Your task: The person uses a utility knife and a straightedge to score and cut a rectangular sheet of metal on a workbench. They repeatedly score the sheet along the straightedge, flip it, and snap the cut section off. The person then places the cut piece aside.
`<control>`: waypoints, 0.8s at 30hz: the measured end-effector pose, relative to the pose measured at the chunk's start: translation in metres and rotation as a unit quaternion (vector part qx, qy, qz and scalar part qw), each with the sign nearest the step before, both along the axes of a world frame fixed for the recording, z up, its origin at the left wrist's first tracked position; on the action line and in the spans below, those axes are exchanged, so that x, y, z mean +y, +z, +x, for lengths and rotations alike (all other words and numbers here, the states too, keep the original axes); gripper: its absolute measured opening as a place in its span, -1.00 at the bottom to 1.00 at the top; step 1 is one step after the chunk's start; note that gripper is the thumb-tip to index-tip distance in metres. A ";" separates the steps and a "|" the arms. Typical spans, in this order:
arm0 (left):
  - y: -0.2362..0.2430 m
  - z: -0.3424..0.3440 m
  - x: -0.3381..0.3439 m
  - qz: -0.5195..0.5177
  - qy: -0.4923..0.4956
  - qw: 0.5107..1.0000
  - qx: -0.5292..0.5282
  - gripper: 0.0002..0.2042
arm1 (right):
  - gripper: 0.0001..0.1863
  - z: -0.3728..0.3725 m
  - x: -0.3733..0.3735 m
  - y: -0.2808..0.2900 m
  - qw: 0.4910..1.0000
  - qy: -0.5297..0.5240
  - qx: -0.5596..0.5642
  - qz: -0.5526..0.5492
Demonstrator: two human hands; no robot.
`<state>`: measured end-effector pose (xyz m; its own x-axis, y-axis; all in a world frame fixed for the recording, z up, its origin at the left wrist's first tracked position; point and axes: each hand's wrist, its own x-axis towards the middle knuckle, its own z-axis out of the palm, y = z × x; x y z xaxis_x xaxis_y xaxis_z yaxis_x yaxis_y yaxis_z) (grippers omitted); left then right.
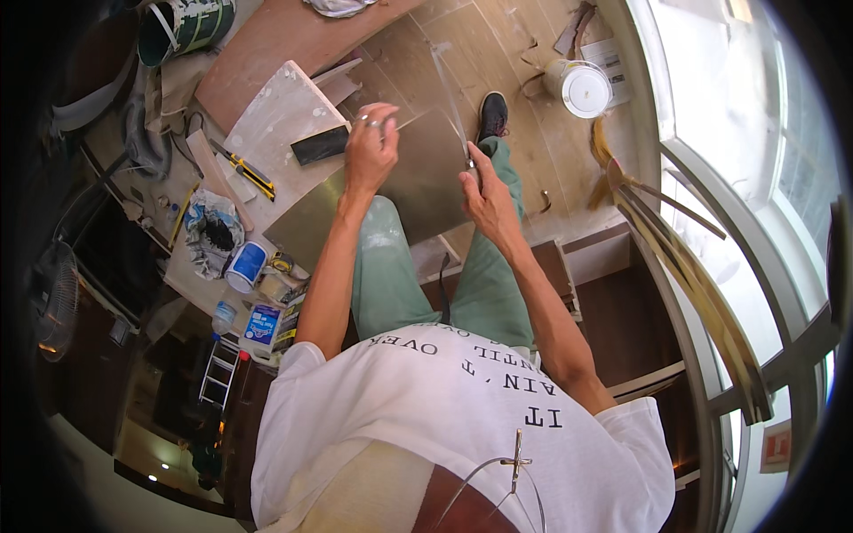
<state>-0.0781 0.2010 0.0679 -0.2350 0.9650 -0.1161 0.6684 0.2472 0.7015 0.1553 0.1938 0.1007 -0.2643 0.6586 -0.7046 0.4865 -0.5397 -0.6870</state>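
A smooth brownish sheet (431, 173) lies across my thighs, with its left part over the work table. Over its upper left corner my left hand (371, 151) is closed, fingers curled inward; what they hold, if anything, is hidden. A dark rectangular block (320, 146) lies just left of that hand, at the edge of a pale, stained board (280, 111). My right hand (486, 195) is at the sheet's right edge, thumb and fingers pinched together. A small silvery bit (471, 163) shows between them, too small to name.
Left on the table (200, 277) lie a yellow-and-black utility knife (252, 175), crumpled paper (213, 226), a blue-and-white tub (246, 266) and a blue-labelled container (261, 327). A white bucket (585, 89) stands on the wooden floor. Long wooden strips (693, 284) lean by the window at right.
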 end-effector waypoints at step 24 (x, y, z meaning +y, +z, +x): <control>-0.083 0.019 0.073 -0.299 0.213 0.758 -0.539 -0.56 | -0.45 -0.027 0.045 0.047 0.990 0.031 -0.022 -0.133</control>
